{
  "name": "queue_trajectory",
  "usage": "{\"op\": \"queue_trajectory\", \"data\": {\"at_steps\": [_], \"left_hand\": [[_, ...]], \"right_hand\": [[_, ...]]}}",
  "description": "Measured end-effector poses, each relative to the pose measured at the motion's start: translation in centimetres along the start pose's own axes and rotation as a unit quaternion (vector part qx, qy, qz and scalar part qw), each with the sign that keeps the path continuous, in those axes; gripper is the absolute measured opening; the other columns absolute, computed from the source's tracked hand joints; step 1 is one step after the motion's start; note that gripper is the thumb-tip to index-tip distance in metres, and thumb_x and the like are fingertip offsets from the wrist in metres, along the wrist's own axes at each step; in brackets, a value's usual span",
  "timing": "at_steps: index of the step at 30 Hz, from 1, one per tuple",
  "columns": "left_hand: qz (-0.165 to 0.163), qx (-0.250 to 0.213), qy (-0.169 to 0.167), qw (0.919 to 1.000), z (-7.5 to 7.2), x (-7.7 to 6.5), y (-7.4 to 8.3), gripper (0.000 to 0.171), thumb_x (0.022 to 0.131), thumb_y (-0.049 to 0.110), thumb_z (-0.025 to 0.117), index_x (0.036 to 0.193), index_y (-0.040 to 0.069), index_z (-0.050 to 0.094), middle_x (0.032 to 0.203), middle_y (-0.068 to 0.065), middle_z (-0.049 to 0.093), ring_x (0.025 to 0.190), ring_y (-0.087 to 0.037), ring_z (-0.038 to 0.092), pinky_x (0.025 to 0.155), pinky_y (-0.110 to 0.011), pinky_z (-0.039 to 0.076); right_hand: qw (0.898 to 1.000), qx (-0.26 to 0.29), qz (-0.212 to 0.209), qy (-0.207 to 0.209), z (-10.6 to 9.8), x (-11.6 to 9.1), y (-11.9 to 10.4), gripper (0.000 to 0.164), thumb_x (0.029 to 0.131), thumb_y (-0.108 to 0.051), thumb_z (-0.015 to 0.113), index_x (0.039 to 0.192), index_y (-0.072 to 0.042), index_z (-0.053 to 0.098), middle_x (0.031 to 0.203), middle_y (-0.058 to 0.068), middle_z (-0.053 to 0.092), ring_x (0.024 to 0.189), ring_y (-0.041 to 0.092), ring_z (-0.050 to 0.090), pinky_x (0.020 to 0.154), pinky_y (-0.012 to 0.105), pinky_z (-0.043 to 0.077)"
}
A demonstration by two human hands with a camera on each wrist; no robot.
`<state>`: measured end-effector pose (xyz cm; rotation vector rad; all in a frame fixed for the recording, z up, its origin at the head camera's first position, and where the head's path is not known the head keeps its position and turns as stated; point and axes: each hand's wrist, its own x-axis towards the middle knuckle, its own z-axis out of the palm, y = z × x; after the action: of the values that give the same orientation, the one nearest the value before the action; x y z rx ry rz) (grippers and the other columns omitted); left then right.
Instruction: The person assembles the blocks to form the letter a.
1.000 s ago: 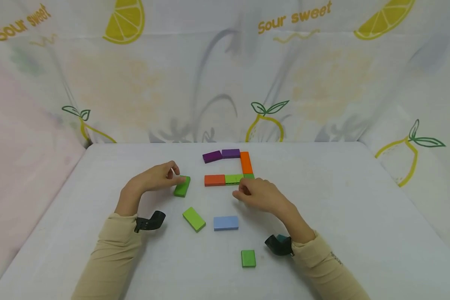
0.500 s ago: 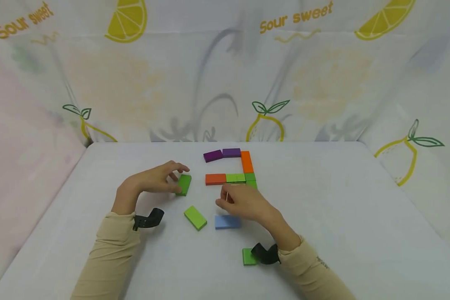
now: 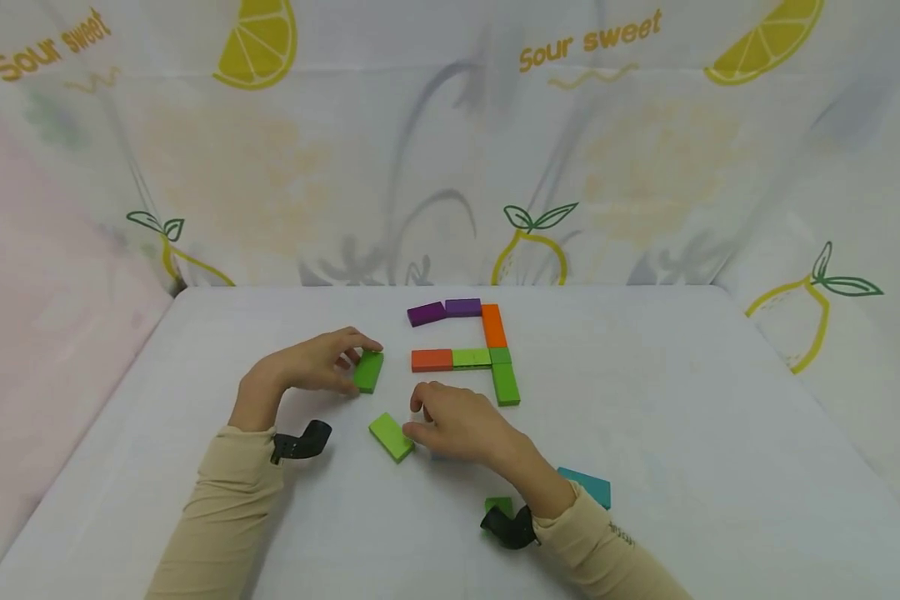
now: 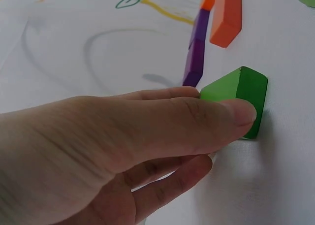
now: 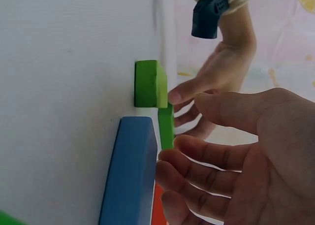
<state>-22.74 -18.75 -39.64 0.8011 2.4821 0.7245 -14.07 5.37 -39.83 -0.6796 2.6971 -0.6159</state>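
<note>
My left hand (image 3: 311, 362) pinches a green block (image 3: 369, 373) lying on the table, thumb at its near end and fingers at the far end. In the left wrist view, the thumb covers part of the block's dark green end face (image 4: 253, 92). My right hand (image 3: 465, 425) holds nothing; its fingers are loosely bent, with the thumb near a lime green block (image 3: 388, 437). Beneath that hand lies a blue block (image 5: 129, 171), mostly hidden in the head view but plain in the right wrist view, the fingertips beside it.
Farther back, dark purple (image 3: 426, 314), purple (image 3: 462, 307), orange (image 3: 494, 325), red-orange (image 3: 431, 360), lime (image 3: 470, 357) and green blocks (image 3: 506, 385) form a joined outline. A teal block (image 3: 587, 487) lies by the right sleeve. The right wrist camera partly covers a small green block (image 3: 498, 504).
My right hand has moved left and nearer from the outline, uncovering its lower green block, and now covers the blue block. The left fingers have resettled around the ends of their green block.
</note>
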Motion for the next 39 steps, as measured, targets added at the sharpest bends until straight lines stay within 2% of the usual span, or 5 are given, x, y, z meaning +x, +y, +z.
{"op": "queue_trajectory", "data": {"at_steps": [14,19,25,31,39], "left_hand": [[0.012,0.014,0.016,0.9997,0.1,0.4,0.2,0.057,0.077,0.009,0.075,0.130,0.004,0.054,0.120,-0.011,0.054,0.110,-0.028,0.056,0.096,-0.046,0.046],[0.023,0.011,0.016,0.9996,0.2,0.3,0.4,0.056,0.077,0.009,0.075,0.128,0.003,0.054,0.119,-0.012,0.055,0.109,-0.029,0.057,0.096,-0.046,0.045],[0.030,0.013,0.013,0.9994,0.4,0.2,0.6,0.055,0.077,0.009,0.075,0.128,0.003,0.055,0.117,-0.010,0.055,0.108,-0.028,0.056,0.096,-0.046,0.046],[0.033,0.012,0.012,0.9993,0.6,0.3,0.5,0.055,0.077,0.009,0.075,0.128,0.005,0.055,0.118,-0.010,0.056,0.108,-0.027,0.056,0.096,-0.046,0.045],[0.037,0.018,0.010,0.9991,0.8,0.6,0.6,0.053,0.079,0.015,0.074,0.129,0.008,0.056,0.119,-0.007,0.056,0.108,-0.025,0.056,0.097,-0.045,0.046]], "right_hand": [[0.997,-0.077,-0.020,0.021,1.4,-0.2,-1.0,0.039,0.088,-0.044,0.062,0.111,-0.013,0.058,0.092,-0.002,0.062,0.073,0.010,0.052,0.066,0.024,0.044],[0.996,-0.087,-0.010,0.018,1.7,-0.2,-1.2,0.040,0.086,-0.046,0.063,0.109,-0.014,0.059,0.095,-0.003,0.063,0.076,0.010,0.055,0.065,0.025,0.046],[0.996,-0.086,-0.008,0.007,2.0,-0.3,-1.4,0.036,0.085,-0.045,0.065,0.103,-0.015,0.059,0.085,-0.006,0.060,0.071,0.008,0.053,0.060,0.023,0.043],[0.996,-0.083,-0.010,0.010,2.2,-0.4,-1.6,0.034,0.085,-0.046,0.065,0.096,-0.016,0.055,0.070,-0.009,0.049,0.061,0.007,0.047,0.052,0.021,0.035],[0.995,-0.094,-0.008,0.023,2.6,-0.3,-1.7,0.034,0.084,-0.047,0.065,0.090,-0.017,0.051,0.065,-0.009,0.046,0.056,0.007,0.044,0.049,0.021,0.032]]}}
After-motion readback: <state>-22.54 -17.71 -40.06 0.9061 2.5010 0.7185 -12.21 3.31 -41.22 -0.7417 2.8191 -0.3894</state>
